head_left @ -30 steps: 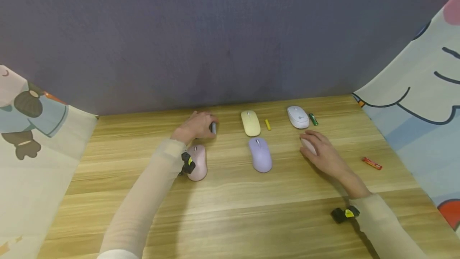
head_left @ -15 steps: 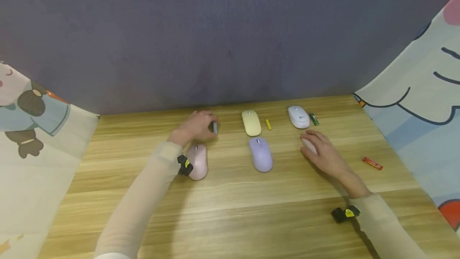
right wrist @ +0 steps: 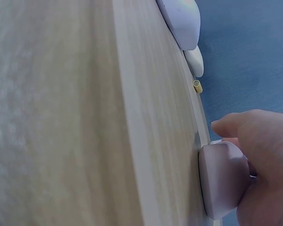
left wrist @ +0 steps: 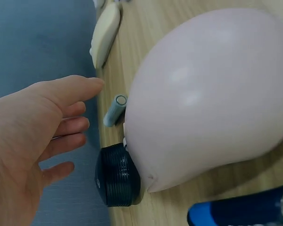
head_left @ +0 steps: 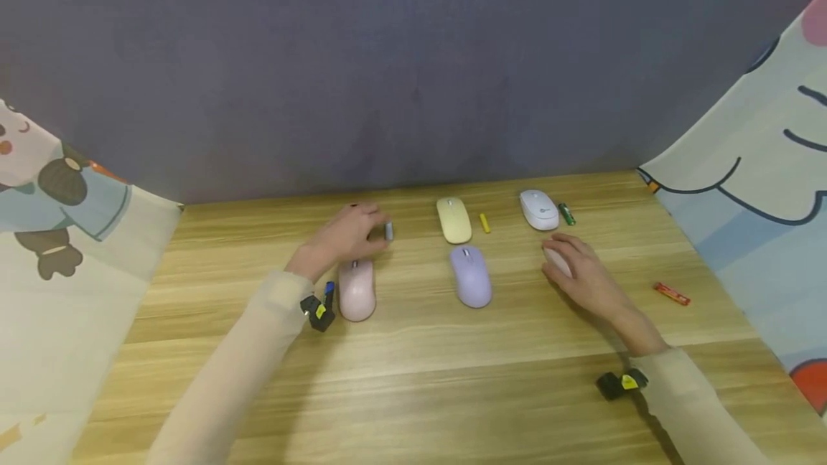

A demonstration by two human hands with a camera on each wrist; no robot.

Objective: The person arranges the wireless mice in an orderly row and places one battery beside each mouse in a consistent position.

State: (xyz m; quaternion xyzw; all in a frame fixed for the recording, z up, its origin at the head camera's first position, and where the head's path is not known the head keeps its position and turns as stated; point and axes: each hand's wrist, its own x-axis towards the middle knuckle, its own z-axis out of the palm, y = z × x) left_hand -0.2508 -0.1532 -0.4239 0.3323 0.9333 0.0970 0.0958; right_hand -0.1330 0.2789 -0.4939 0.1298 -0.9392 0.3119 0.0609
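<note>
My left hand point(head_left: 342, 239) hovers over the far left of the table, fingers relaxed and holding nothing. Just past its fingertips lies a grey-blue battery point(head_left: 389, 230), also seen in the left wrist view point(left wrist: 115, 110). Beside that battery is a black ribbed mouse point(left wrist: 118, 175), almost wholly hidden by the hand in the head view. A pink mouse point(head_left: 357, 291) sits nearer, with a dark blue battery point(head_left: 329, 294) at its left. My right hand point(head_left: 584, 275) grips a pale pink mouse point(head_left: 557, 262), which appears to rest on the table point(right wrist: 155, 113).
At the back are a yellow mouse point(head_left: 454, 220), a yellow battery point(head_left: 484, 222), a white mouse point(head_left: 539, 209) and a green battery point(head_left: 566, 214). A purple mouse point(head_left: 471, 276) lies mid-table. The red battery point(head_left: 672, 293) is at right; a dark partition point(head_left: 413, 92) stands behind.
My left hand has drawn back leftward from the grey-blue battery, which stays on the table. The dark blue battery has come into view beside my wrist. My right hand keeps its hold.
</note>
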